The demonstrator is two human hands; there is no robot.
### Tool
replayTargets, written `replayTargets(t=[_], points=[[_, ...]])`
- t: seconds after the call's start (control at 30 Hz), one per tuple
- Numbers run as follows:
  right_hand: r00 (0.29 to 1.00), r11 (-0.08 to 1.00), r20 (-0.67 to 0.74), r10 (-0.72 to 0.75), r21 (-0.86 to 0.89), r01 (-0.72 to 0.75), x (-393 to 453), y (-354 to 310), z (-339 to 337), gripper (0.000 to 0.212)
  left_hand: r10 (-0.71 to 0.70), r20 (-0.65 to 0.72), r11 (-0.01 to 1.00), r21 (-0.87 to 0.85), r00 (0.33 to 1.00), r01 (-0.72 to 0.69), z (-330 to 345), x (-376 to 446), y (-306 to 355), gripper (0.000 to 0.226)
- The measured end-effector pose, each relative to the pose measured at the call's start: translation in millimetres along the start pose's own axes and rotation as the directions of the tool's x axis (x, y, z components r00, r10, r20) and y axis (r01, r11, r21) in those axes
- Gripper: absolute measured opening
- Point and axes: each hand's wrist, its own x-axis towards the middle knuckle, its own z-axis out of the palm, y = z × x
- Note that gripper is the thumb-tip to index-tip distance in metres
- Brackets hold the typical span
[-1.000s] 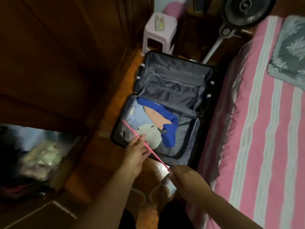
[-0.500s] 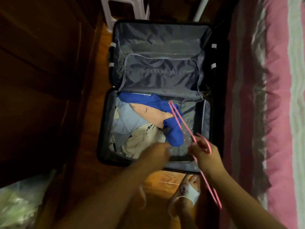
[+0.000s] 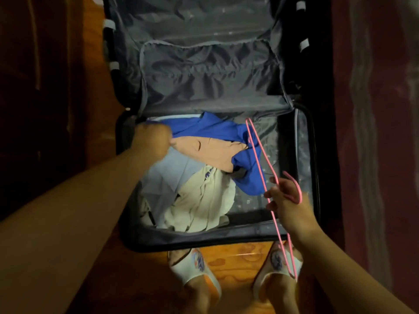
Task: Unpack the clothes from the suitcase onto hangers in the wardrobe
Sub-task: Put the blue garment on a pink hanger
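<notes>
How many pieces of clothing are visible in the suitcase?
4: blue garment at the back, peach garment on it, light blue garment left, cream garment in front. More may lie hidden underneath.

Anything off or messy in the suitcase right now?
Nothing damaged. The clothes in the suitcase lie in a rumpled heap: the blue garment sprawls over a peach one, expected mid-unpacking.

Open suitcase (image 3: 303,137) flat on the floor (image 3: 231,266), lid half beyond, clothes (image 3: 197,177) heaped in the near half. Left hand (image 3: 152,139) at the pile's far-left corner, gripping cloth. Right hand (image 3: 288,205) over the near-right corner, holding a hanger (image 3: 258,155) slanting across that side. Two slippered feet (image 3: 197,268) just before the near rim.
</notes>
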Motion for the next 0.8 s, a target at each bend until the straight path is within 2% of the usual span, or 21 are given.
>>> replayTargets(t=[0.07,0.1,0.17,0.2,0.27,0.3,0.33,0.4,0.47,0.5,0.53,0.57,0.63,0.7,0.77,0.8], points=[[0.999,0.998,-0.002,0.051,0.027,-0.051,-18,-1,-1,0.027,0.138,0.129,0.988,-0.084,0.982,-0.127,15,-51,16,0.022],[0.997,0.997,-0.002,0.075,0.032,-0.074,-27,-4,-4,0.026,0.172,0.15,0.982,-0.11,0.974,-0.156,22,-76,22,0.022],[0.995,0.995,-0.003,0.097,0.004,-0.097,-39,-6,-7,0.024,0.141,0.025,0.977,-0.168,0.99,-0.134,39,-91,17,0.034],[0.996,0.996,0.004,0.089,-0.019,-0.088,-39,-8,-7,0.022,0.05,-0.075,0.982,-0.177,0.996,-0.062,42,-82,11,0.044],[0.998,0.998,0.02,0.058,-0.021,-0.058,-30,-14,-7,0.018,-0.131,-0.251,0.98,-0.177,0.959,0.088,38,-45,-8,0.06],[0.999,0.999,0.03,0.039,-0.007,-0.039,-23,-16,-6,0.018,-0.17,-0.309,0.98,-0.156,0.936,0.127,37,-21,-19,0.064],[0.999,1.0,0.035,0.024,0.014,-0.025,-14,-17,-4,0.02,-0.165,-0.306,0.984,-0.121,0.938,0.134,37,4,-33,0.064],[0.999,1.0,0.041,-0.025,0.02,0.025,8,-13,0,0.021,-0.09,-0.228,0.996,-0.037,0.969,0.083,40,39,-51,0.045],[0.997,0.997,0.022,-0.076,-0.015,0.076,23,-4,5,0.022,-0.03,-0.224,0.999,0.016,0.974,0.035,46,42,-55,0.022],[0.996,0.996,0.013,-0.087,-0.023,0.088,26,0,6,0.022,-0.02,-0.242,1.0,0.015,0.97,0.024,44,34,-49,0.019],[0.997,0.997,0.003,-0.073,-0.025,0.073,22,6,7,0.022,-0.011,-0.268,0.998,-0.07,0.963,-0.009,44,19,-37,0.017],[0.999,0.999,-0.006,-0.046,-0.009,0.046,16,10,8,0.021,-0.009,-0.224,0.987,-0.157,0.975,-0.027,40,-3,-20,0.016],[1.0,0.998,-0.006,0.027,0.061,-0.027,-11,13,9,0.017,0.09,0.007,0.968,-0.234,0.996,-0.086,32,-65,18,0.015],[0.997,0.994,0.02,0.075,0.078,-0.076,-42,15,4,0.017,0.222,0.222,0.934,-0.33,0.949,-0.141,40,-127,48,0.012],[0.991,0.991,0.035,0.131,0.017,-0.131,-69,15,-7,0.019,0.346,0.365,0.932,-0.238,0.864,-0.272,47,-175,70,0.017],[0.988,0.988,0.034,0.151,-0.018,-0.151,-77,18,-13,0.02,0.318,0.408,0.946,-0.2,0.856,-0.256,49,-189,75,0.019]])
